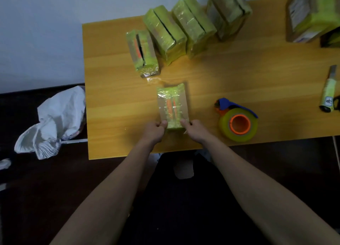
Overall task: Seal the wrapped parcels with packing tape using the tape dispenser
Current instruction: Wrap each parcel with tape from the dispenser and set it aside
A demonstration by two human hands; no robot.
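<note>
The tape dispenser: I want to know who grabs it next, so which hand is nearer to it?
Right. The right hand grips the parcel just left of the tape dispenser; the left hand holds the parcel's far side.

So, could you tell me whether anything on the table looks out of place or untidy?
A loose scrap of clear tape lies crumpled on the table, between the small standing parcel and the flat parcel.

Both hands, left (pixel 154 131) and right (pixel 195 129), grip parcel (pixel 173 107) near end; tape dispenser (pixel 237 121) just right.
</note>
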